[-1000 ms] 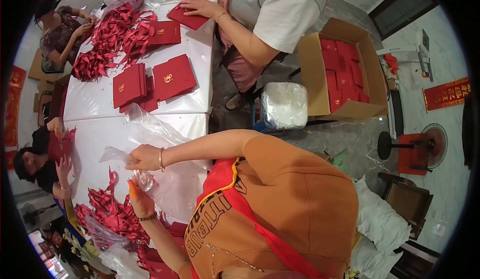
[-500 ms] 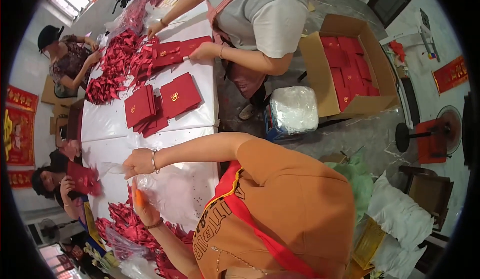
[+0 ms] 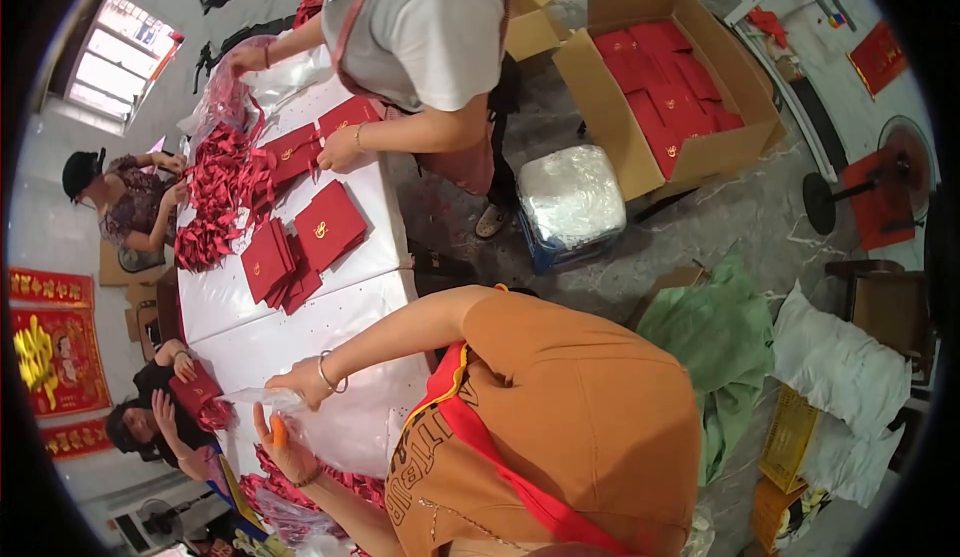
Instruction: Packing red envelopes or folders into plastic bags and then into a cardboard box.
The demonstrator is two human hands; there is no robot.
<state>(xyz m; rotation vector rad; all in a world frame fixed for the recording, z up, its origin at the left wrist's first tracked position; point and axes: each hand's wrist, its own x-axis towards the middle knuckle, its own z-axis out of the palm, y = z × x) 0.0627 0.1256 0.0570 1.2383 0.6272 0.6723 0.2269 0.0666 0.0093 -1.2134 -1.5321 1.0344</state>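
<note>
My right hand [image 3: 303,382], with a silver bangle at the wrist, is closed on a gathered edge of a clear plastic bag [image 3: 365,407] over the white table. Just below it is my left hand [image 3: 288,449], wearing a beaded bracelet and an orange finger cover. Its fingers are spread and raised beside the bag; any contact with the film is unclear. Under my left forearm lies a pile of red ribbons [image 3: 355,485], partly hidden. Farther up the white table [image 3: 350,302] rest stacks of flat red gift bags [image 3: 330,227] with gold emblems.
Across the table, one person handles red bags near a ribbon heap [image 3: 215,182]; two others sit along the left side. Behind, a carton [image 3: 590,122] holds red bags, beside a plastic-wrapped stool [image 3: 570,197]. Green sacking [image 3: 710,357], white sacks [image 3: 840,367] and a fan [image 3: 905,157] stand right.
The whole view has shifted. My right hand still grips the plastic, and my left fingers have spread. The far co-worker's hand has reached toward clear plastic; the left co-worker's red bag is lower.
</note>
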